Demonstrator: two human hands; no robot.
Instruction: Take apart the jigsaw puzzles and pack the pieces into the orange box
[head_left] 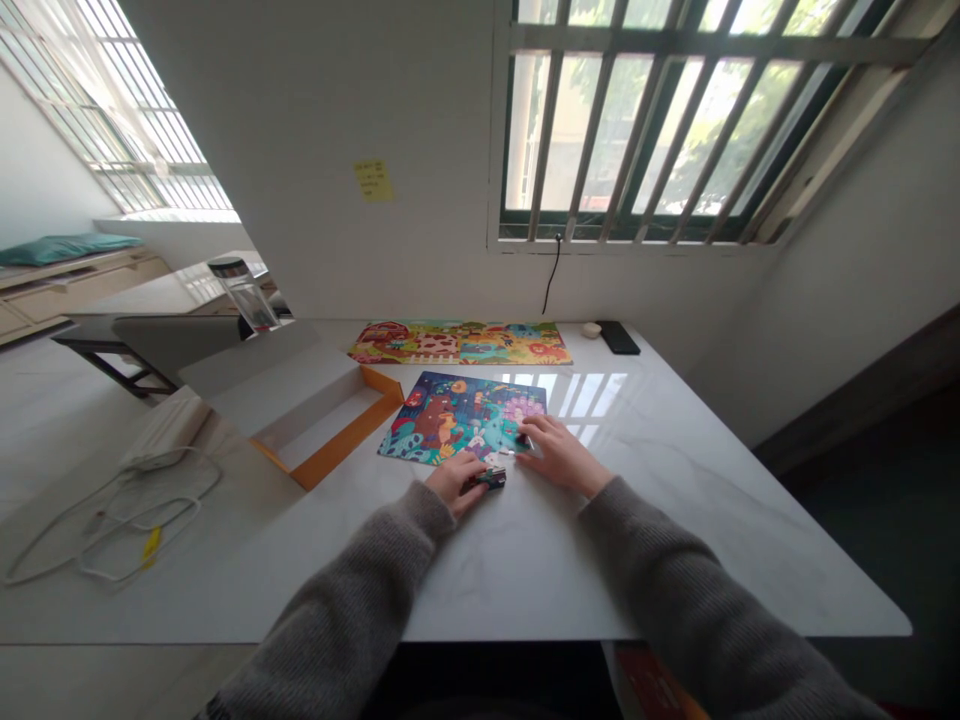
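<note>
A jigsaw puzzle [457, 415] with a dark blue forest scene and animals lies flat on the white table. My left hand [455, 480] is at its near edge, fingers closed around a small stack of puzzle pieces [493, 478]. At the puzzle's lower right corner, my right hand [556, 452] has its fingertips on a dark puzzle piece [523, 440]; the fingers partly hide it. White tabletop shows between the two hands at that corner.
An orange-edged open box [346, 440] stands left of the puzzle. Behind lie a colourful farm-animal puzzle [459, 343], a black phone [619, 338] and a small white round object [591, 329]. White cables [124, 515] and a glass bottle [247, 297] are at left.
</note>
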